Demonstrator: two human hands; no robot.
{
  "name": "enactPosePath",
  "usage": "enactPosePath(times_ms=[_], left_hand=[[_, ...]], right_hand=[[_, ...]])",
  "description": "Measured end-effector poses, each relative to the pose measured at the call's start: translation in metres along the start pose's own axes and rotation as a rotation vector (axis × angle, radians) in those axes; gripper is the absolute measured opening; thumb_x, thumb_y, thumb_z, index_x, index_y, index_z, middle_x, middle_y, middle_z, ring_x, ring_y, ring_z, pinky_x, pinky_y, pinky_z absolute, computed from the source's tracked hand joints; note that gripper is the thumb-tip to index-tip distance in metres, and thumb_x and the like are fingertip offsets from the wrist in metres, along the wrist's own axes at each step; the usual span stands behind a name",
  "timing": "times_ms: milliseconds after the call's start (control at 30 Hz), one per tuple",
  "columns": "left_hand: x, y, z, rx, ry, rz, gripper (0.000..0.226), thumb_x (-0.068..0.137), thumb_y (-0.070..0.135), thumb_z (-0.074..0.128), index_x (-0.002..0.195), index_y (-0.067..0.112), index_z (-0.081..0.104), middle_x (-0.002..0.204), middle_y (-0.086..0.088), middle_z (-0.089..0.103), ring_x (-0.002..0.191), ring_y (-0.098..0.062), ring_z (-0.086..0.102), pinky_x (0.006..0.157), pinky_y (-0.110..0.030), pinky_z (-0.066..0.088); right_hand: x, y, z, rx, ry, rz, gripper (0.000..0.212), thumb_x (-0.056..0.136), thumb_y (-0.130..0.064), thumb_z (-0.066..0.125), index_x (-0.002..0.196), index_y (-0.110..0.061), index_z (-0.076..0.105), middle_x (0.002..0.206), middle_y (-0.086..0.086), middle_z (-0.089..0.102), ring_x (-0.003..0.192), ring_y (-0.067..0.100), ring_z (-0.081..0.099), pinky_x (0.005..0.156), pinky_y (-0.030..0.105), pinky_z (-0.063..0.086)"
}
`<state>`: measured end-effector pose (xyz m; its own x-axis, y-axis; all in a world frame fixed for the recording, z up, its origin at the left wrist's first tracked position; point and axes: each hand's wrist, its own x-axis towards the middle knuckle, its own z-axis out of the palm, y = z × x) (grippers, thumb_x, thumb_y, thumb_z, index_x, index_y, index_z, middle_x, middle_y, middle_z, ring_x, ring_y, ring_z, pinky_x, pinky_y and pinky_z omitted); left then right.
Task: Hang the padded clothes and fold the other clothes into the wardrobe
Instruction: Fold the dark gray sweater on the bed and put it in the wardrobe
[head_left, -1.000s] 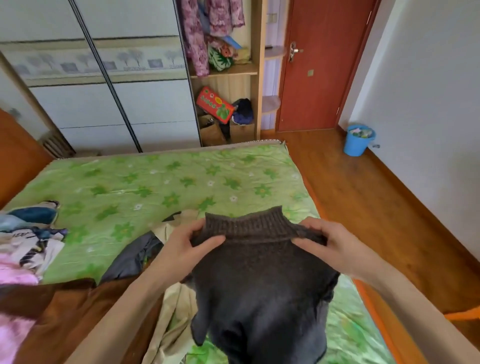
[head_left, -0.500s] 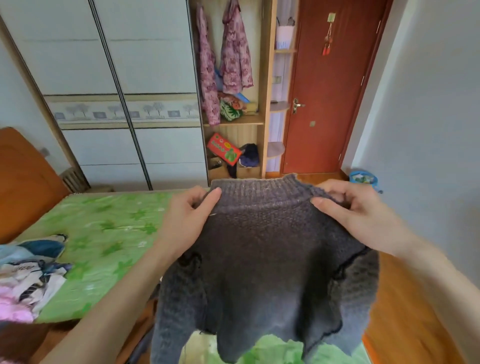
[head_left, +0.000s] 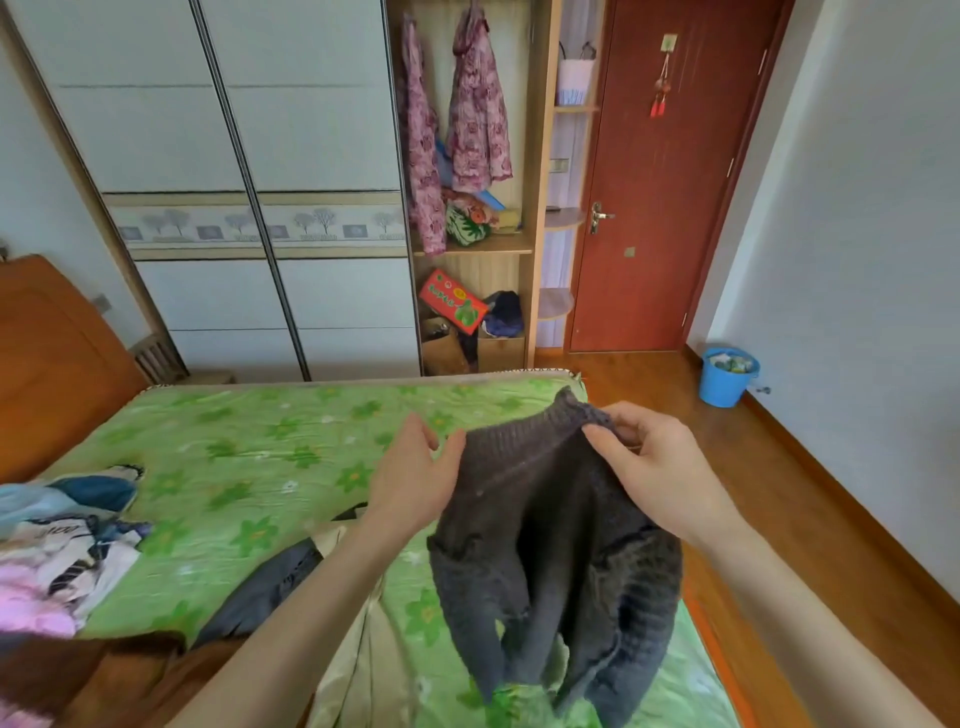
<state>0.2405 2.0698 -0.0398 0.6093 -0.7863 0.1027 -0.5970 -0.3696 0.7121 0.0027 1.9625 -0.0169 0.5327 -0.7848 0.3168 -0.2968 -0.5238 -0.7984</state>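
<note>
Head view: a dark grey knitted sweater (head_left: 545, 545) hangs in the air above the near right part of the bed (head_left: 249, 457). It has a ribbed edge along the top, bunched toward the right, and a coarse chunky knit; its body and sleeves droop in loose folds, the lowest ends reaching down to the green flowered sheet. The right hand (head_left: 649, 467) pinches the ribbed top edge between thumb and curled fingers. The left hand (head_left: 415, 478) is at the sweater's left top corner with thumb and fingers fairly straight; it touches the knit, though whether it actually grips the cloth is hard to tell from this angle.

The wardrobe (head_left: 260, 182) stands beyond the bed, its two pale sliding doors closed. To their right is an open section: two purple patterned garments (head_left: 478, 114) hang in the upper compartment, with a heap of colourful cloth (head_left: 467, 221) on the shelf below them. The lower compartment holds a red box (head_left: 452, 301) set at a tilt, dark clothing (head_left: 504, 314) and brown boxes underneath.

A blue bucket (head_left: 727, 376) stands on the wooden floor by the right wall, filled with rubbish. On the bed's left side lies a pile of clothes (head_left: 62, 540) in blue, white and pink; more garments, grey, cream and brown, lie under the left arm.
</note>
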Motion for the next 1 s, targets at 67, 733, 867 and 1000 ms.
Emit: enactPosePath(times_ms=[67,733,867,1000], left_hand=[[-0.011,0.017,0.000,-0.228,-0.211,-0.117,0.047,0.106,0.056,0.048,0.097,0.011,0.059,0.084,-0.001,0.058,0.075,-0.019,0.056,0.076,-0.038,0.051],[-0.045,0.038,0.014,-0.843,-0.388,-0.353,0.035,0.107,0.035,0.056,0.116,0.007,0.075,0.105,-0.005,0.081,0.097,-0.021,0.077,0.091,-0.034,0.058],[-0.047,0.042,0.002,-0.881,-0.418,-0.255,0.029,0.104,0.027,0.059,0.094,0.007,0.078,0.091,-0.008,0.081,0.075,-0.018,0.077,0.066,-0.024,0.058],[-0.041,0.035,-0.016,-0.869,-0.369,-0.166,0.029,0.103,0.023,0.059,0.095,0.002,0.077,0.088,-0.010,0.079,0.074,-0.019,0.076,0.061,-0.022,0.057]], right_hand=[[-0.001,-0.003,0.012,-0.028,0.026,0.026,0.019,0.103,-0.035,0.061,0.095,-0.021,0.071,0.085,0.001,0.076,0.084,0.021,0.072,0.080,0.054,0.058],[-0.063,0.031,0.049,0.309,0.097,0.087,0.016,0.107,-0.023,0.055,0.122,-0.022,0.054,0.119,-0.006,0.071,0.115,0.013,0.066,0.099,0.052,0.053],[-0.044,0.049,0.075,0.432,-0.282,0.351,0.051,0.097,-0.081,0.031,0.144,-0.062,0.036,0.156,-0.024,0.043,0.145,0.001,0.038,0.125,0.040,0.025],[-0.044,0.031,0.103,0.443,-0.380,0.331,0.052,0.104,-0.064,0.041,0.138,-0.033,0.065,0.136,-0.015,0.067,0.129,0.005,0.060,0.118,0.041,0.042]])
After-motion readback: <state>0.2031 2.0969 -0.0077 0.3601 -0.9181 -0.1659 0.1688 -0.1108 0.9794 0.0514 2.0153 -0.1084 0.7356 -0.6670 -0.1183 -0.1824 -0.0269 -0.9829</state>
